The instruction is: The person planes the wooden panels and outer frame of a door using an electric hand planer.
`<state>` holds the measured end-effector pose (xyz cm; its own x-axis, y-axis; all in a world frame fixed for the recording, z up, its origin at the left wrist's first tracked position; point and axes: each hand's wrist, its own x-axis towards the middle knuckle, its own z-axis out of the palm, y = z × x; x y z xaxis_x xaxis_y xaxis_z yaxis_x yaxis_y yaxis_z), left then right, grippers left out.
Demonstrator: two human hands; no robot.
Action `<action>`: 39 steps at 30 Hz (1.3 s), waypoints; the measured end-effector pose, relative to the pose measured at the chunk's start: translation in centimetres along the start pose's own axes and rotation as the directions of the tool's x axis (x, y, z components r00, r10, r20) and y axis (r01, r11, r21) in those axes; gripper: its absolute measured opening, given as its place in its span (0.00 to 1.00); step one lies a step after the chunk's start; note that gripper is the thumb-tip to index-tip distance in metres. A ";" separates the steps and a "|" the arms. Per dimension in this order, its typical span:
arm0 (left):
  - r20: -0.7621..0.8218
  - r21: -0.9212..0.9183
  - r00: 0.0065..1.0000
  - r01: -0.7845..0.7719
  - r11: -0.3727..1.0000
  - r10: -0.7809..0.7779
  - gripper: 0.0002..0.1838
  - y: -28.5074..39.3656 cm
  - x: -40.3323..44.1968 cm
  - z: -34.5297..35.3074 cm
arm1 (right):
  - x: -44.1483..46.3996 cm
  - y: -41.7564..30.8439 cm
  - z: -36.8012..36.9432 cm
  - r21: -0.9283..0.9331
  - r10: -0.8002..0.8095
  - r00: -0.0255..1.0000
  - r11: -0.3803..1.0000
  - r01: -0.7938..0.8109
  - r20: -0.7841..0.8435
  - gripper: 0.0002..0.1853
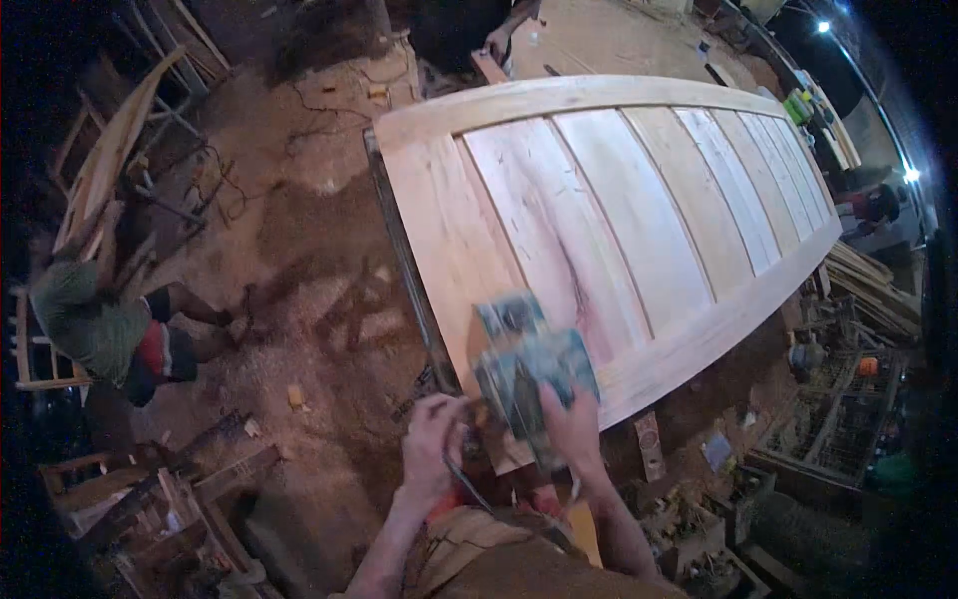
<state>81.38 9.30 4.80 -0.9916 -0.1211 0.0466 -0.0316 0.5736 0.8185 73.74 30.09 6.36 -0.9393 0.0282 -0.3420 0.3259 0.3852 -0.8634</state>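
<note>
1. Right hand (573,424) is wrapped round the teal power tool (534,382), which I've got sitting at the near end of the wooden panel (649,215).
2. Left hand (431,439) looks curled on the dark cord (468,485), fairly snug, though blur makes it iffy.
3. My worry: dropped slack could snag under the tool.
4. Overhang that edge too far and I'd guess it tips, gouging wood.

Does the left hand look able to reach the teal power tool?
Likely yes: the left hand is close to the teal power tool and nothing clearly blocks it, though it seems to hold a dark cord.
</note>
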 end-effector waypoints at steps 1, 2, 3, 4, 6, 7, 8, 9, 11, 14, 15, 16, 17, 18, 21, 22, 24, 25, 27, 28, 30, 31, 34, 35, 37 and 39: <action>-0.078 0.051 0.997 -0.011 0.999 0.015 0.15 -1.1 0.4 -0.7 | 3.2 1.5 1.5 -0.062 -0.037 0.999 0.997 0.037 0.001 0.27; -0.070 0.041 0.998 0.001 0.999 0.002 0.15 -1.9 0.8 -1.3 | 5.6 -1.2 2.5 -0.060 -0.073 0.997 0.996 0.073 -0.010 0.27; -0.107 0.055 0.994 0.039 0.998 -0.033 0.14 -2.6 1.0 -2.0 | 8.2 -4.0 3.9 -0.056 -0.107 0.994 0.993 0.106 -0.017 0.27; -0.149 0.066 0.987 0.077 0.995 -0.066 0.13 -3.1 1.4 -2.5 | 10.9 -5.7 5.0 -0.055 -0.118 0.993 0.991 0.118 -0.002 0.27; -0.171 0.067 0.981 0.107 0.992 -0.094 0.15 -3.6 2.5 -3.3 | 16.1 -8.1 7.7 -0.066 -0.149 0.989 0.987 0.147 -0.019 0.28; -0.172 0.035 0.975 0.152 0.988 -0.144 0.14 -3.3 3.3 -3.9 | 18.7 -9.0 9.2 -0.077 -0.165 0.985 0.984 0.161 -0.051 0.29; -0.170 0.006 0.967 0.194 0.981 -0.190 0.14 -3.2 4.0 -4.4 | 21.2 -10.3 10.2 -0.123 -0.135 0.991 0.984 0.132 -0.018 0.32; -0.162 0.002 0.966 0.203 0.979 -0.200 0.14 -3.2 4.7 -4.7 | 23.8 -11.7 11.1 -0.169 -0.105 0.994 0.980 0.106 0.016 0.35; -0.190 -0.036 0.965 0.176 0.984 -0.179 0.13 -3.4 5.9 -4.9 | 29.7 -13.2 13.2 -0.207 -0.208 0.978 0.958 0.200 -0.017 0.40; -0.212 -0.063 0.949 0.223 0.973 -0.232 0.12 -3.9 7.5 -4.1 | 36.9 -16.0 16.7 -0.197 -0.341 0.933 0.928 0.315 -0.115 0.35; -0.203 -0.065 0.949 0.232 0.971 -0.240 0.12 -4.1 8.2 -3.8 | 38.0 -17.6 17.4 -0.184 -0.287 0.954 0.945 0.269 -0.082 0.36; -0.225 -0.059 0.955 0.184 0.981 -0.193 0.11 -4.1 8.7 -3.5 | 39.7 -19.0 18.1 -0.178 -0.294 0.954 0.943 0.281 -0.051 0.36; -0.245 -0.051 0.959 0.131 0.990 -0.140 0.12 -4.1 9.2 -3.4 | 41.0 -20.1 18.6 -0.170 -0.302 0.953 0.941 0.294 -0.024 0.36; -0.227 -0.049 0.964 0.131 0.990 -0.139 0.12 -4.2 9.6 -3.3 | 41.4 -21.0 18.3 -0.257 -0.290 0.957 0.924 0.284 0.017 0.38; -0.253 -0.007 0.966 0.053 0.999 -0.053 0.12 -4.1 10.1 -3.7 | 43.8 -21.0 19.1 -0.421 -0.340 0.933 0.833 0.358 0.120 0.44; -0.299 -0.015 0.949 0.094 0.995 -0.094 0.11 -4.1 9.9 -4.2 | 44.5 -20.0 19.2 -0.491 -0.396 0.898 0.753 0.438 0.194 0.42; -0.339 -0.032 0.929 0.146 0.989 -0.148 0.11 -5.0 9.9 -5.1 | 37.4 -20.1 16.9 -0.446 -0.311 0.946 0.838 0.316 0.086 0.39; -0.363 0.012 0.921 0.156 0.988 -0.141 0.12 -5.7 9.3 -5.8 | 33.2 -19.0 15.7 -0.385 -0.203 0.979 0.905 0.182 -0.015 0.35; -0.371 0.054 0.918 0.170 0.984 -0.138 0.13 -6.0 8.8 -5.9 | 29.5 -12.8 14.4 -0.220 -0.238 0.964 0.941 0.258 0.116 0.32; -0.355 0.048 0.926 0.154 0.987 -0.127 0.14 -5.5 8.6 -5.7 | 26.4 -8.5 13.8 -0.235 -0.275 0.959 0.930 0.283 0.066 0.30; -0.341 0.048 0.935 0.125 0.991 -0.102 0.16 -4.6 8.5 -4.6 | 14.3 -6.7 9.7 0.060 -0.288 0.958 0.956 0.287 0.004 0.34; -0.278 0.123 0.956 -0.059 0.991 0.092 0.16 -3.8 8.3 -3.7 | 9.8 -4.1 8.1 -0.057 -0.205 0.979 0.977 0.205 -0.001 0.31; 0.025 0.191 0.939 -0.342 0.920 0.344 0.23 -1.0 6.0 -0.5 | -4.4 1.0 2.9 -0.080 -0.019 0.998 0.996 0.024 0.060 0.29; 0.193 0.178 0.948 -0.288 0.941 0.253 0.26 0.0 4.3 0.4 | -8.2 0.9 1.3 0.092 0.145 0.982 0.983 -0.156 0.121 0.27; 0.416 0.161 0.896 -0.244 0.956 0.158 0.30 0.7 0.1 2.9 | -14.6 5.9 -1.3 -0.054 0.147 0.979 0.989 -0.141 0.143 0.25; 0.475 0.156 0.864 -0.271 0.950 0.169 0.32 1.2 -3.0 4.3 | -18.3 8.4 -2.7 -0.097 0.108 0.984 0.991 -0.094 0.145 0.25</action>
<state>83.79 13.86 3.13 -0.9214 0.3772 -0.0933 0.2196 0.7037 0.6757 93.33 35.29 6.40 -0.8731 -0.0646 -0.4833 0.4012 0.4682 -0.7873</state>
